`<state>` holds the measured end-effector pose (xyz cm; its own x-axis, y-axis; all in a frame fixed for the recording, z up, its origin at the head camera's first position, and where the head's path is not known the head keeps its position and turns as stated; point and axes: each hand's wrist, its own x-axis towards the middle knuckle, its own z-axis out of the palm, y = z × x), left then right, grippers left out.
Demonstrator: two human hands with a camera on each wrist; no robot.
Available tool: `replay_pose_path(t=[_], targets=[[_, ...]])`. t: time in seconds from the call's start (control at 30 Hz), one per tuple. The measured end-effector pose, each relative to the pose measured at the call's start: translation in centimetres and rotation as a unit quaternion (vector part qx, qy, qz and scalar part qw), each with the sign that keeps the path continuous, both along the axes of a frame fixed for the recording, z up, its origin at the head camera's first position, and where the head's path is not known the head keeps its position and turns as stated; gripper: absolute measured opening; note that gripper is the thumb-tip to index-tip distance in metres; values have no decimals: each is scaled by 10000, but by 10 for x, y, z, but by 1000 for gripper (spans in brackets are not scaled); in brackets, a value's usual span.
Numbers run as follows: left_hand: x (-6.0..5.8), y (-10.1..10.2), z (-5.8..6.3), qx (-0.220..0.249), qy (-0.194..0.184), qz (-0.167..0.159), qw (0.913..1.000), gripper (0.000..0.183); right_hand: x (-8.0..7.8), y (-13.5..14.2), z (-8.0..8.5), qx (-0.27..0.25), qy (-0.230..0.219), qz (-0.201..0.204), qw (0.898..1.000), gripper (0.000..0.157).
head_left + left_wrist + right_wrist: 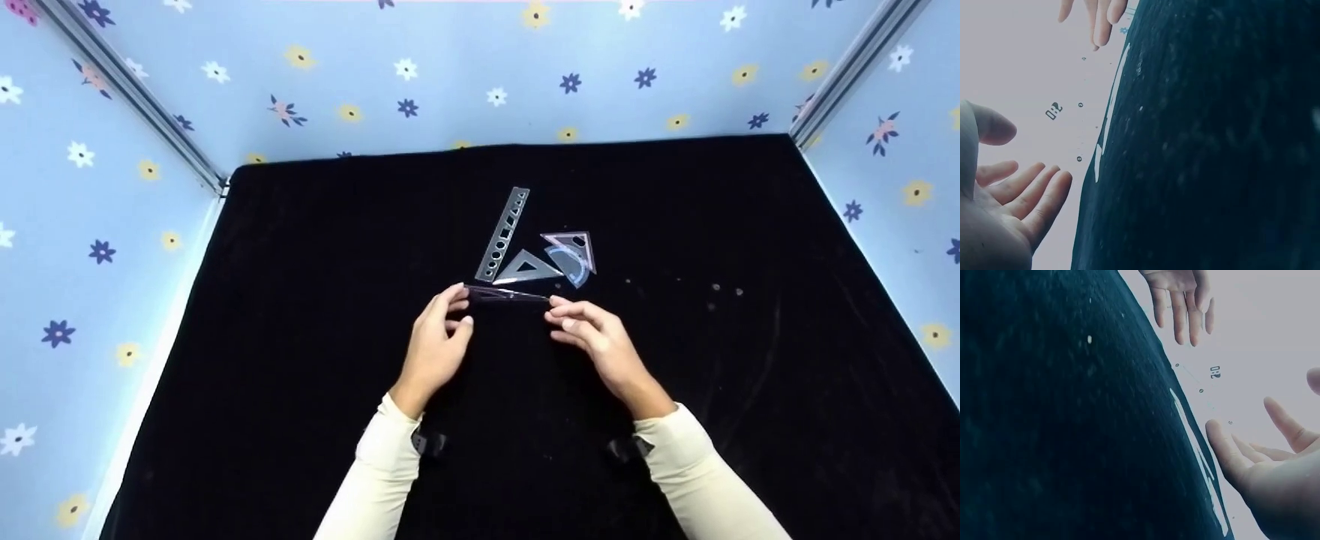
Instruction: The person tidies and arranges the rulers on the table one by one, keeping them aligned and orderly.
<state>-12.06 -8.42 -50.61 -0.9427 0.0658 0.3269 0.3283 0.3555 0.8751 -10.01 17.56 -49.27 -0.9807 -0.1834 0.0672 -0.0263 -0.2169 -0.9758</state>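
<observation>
A thin, clear plastic piece with a faint purple tint (508, 294) spans the gap between both hands, seen nearly edge-on; its exact kind cannot be told. At its left end rest fingertips of the left hand (437, 337), thumb held apart. Fingertips of the right hand (596, 341) touch its right end, fingers lightly bent. Both wrist views show extended fingers on the left hand (1022, 208) and right hand (1264, 467). Just beyond the piece lie a clear ruler with cut-out shapes (491, 257), a clear set square (510, 275), a blue-edged protractor (568, 264) and a pink-edged set square (589, 247).
Black cloth (300, 315) covers the table. Small pale specks (716, 287) dot it on the right. Flower-patterned walls (480, 67) stand behind and at both sides, with metal posts (135, 90) at the corners. Small dark printed marks (1054, 111) show against the washed-out background in the wrist views.
</observation>
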Motion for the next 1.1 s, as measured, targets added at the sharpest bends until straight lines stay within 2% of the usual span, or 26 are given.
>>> replay_pose_path(t=[0.3, 0.57, 0.8, 1.1], targets=[[5, -18, 2, 67, -31, 157, 9998, 43, 2, -12, 10, 308, 44, 402, 9987, 30], [8, -31, -1, 191, -141, 365, 9990, 44, 2, -24, 9, 393, -77, 688, 9968, 31], [8, -37, 0, 445, -124, 415, 9981, 41, 2, -32, 6, 260, -200, 665, 9973, 30], [8, -44, 0, 260, -145, 593, 9978, 41, -1, -41, 7, 99, -256, 649, 9975, 31]])
